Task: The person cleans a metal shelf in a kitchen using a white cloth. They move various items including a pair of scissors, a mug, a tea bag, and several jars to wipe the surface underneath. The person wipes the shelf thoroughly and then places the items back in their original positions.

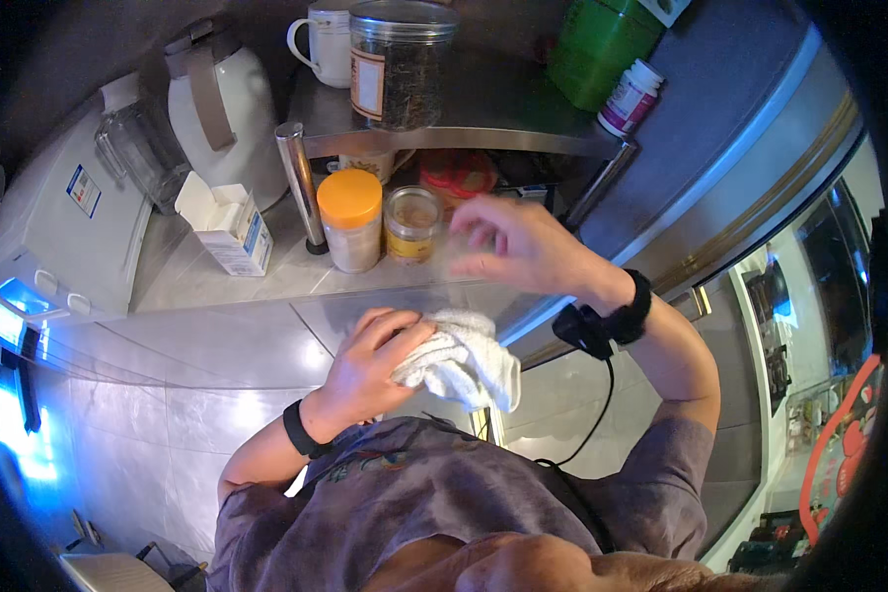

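Observation:
A bunched white terry cloth (462,359) is gripped in my left hand (377,362), in front of the counter's edge. My right hand (529,248), slightly blurred, is raised at the counter with its fingers curled apart and nothing seen in them. Just left of it stands a small clear jar with a yellow label (412,226). Beside that jar is a clear jar with an orange lid (350,220). An opened white carton (229,233) stands farther left, past a metal shelf post (301,185).
A metal shelf (481,139) bears a large lidded jar of dark dried contents (399,74), a white mug (329,44), a green container (599,55) and a white bottle (631,98). A white jug (222,111), a glass pitcher (140,144) and a white appliance (66,207) stand left.

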A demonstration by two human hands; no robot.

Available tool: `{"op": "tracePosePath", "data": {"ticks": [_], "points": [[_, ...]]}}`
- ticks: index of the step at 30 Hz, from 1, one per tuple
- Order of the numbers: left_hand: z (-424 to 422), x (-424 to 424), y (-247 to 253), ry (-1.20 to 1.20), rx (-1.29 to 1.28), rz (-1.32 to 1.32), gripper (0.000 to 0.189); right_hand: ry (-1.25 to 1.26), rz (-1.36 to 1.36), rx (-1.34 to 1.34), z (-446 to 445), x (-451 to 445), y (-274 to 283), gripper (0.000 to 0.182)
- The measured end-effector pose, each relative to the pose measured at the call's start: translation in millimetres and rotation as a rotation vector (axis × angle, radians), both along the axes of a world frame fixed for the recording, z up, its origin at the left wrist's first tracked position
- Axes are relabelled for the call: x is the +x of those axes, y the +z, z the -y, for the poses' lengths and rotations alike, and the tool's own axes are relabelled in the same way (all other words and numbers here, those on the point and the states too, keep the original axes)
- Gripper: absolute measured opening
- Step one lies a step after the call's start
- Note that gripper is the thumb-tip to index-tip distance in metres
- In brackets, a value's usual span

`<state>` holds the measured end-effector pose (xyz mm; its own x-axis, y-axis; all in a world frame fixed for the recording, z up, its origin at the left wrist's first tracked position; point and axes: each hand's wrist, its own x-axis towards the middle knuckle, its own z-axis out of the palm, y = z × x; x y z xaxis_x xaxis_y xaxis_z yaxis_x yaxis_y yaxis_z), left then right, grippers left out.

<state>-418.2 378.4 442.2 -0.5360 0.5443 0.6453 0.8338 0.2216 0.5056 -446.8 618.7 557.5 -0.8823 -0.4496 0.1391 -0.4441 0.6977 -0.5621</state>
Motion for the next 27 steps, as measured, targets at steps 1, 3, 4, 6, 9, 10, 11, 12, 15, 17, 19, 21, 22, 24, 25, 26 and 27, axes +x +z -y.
{"op": "tracePosePath", "data": {"ticks": [1, 3, 4, 6, 9, 10, 11, 12, 15, 17, 19, 21, 22, 24, 25, 26, 27], "points": [[4, -1, -1, 0.016, -0.002, -0.002, 0.057, -0.058, -0.119, 0.013, 3, -9, -1, 0.052], [10, -3, -5, 0.047, -0.006, -0.008, 0.059, -0.011, -0.431, 0.154, 10, -28, -13, 0.053], [14, -4, -4, 0.069, -0.019, 0.014, 0.058, 0.016, -0.594, 0.229, 15, -37, -18, 0.053], [22, -6, -2, 0.111, -0.039, 0.049, 0.058, 0.083, -0.674, 0.227, 24, -44, -26, 0.05], [35, -6, -7, 0.163, -0.064, 0.037, 0.059, 0.165, -0.787, 0.131, 36, -41, -11, 0.029], [39, -6, -8, 0.192, -0.063, 0.044, 0.058, 0.182, -0.86, 0.092, 41, -36, 2, 0.024], [43, -8, -11, 0.218, -0.052, 0.051, 0.057, 0.198, -0.932, 0.055, 44, -31, 19, 0.02], [48, -11, -14, 0.241, -0.042, 0.058, 0.057, 0.156, -1.055, 0.07, 45, -30, 41, 0.013], [55, -16, -21, 0.331, -0.004, 0.077, 0.054, -0.057, -1.162, 0.071, 20, -62, 93, 0.009], [61, -20, -23, 0.38, -0.038, 0.081, 0.053, -0.259, -0.805, 0.026, -2, -86, 120, 0.019], [67, -26, -26, 0.369, -0.059, 0.074, 0.052, -0.316, -0.607, 0.245, -27, -117, 140, 0.025], [68, -32, -23, 0.348, -0.074, 0.083, 0.053, -0.354, -0.531, 0.341, -53, -162, 138, 0.029], [69, -35, -25, 0.343, -0.088, 0.083, 0.052, -0.318, -0.529, 0.316, -67, -188, 132, 0.03], [73, -40, -29, 0.32, -0.086, 0.085, 0.052, -0.259, -0.344, 0.091, -78, -240, 111, 0.032], [73, -43, -31, 0.309, -0.081, 0.088, 0.051, -0.238, -0.166, -0.109, -78, -263, 104, 0.034], [74, -44, -29, 0.316, -0.12, 0.061, 0.051, -0.224, -0.135, -0.147, -72, -276, 100, 0.035], [75, -43, -29, 0.318, -0.125, 0.077, 0.051, -0.209, -0.105, -0.186, -65, -288, 97, 0.037]]}}
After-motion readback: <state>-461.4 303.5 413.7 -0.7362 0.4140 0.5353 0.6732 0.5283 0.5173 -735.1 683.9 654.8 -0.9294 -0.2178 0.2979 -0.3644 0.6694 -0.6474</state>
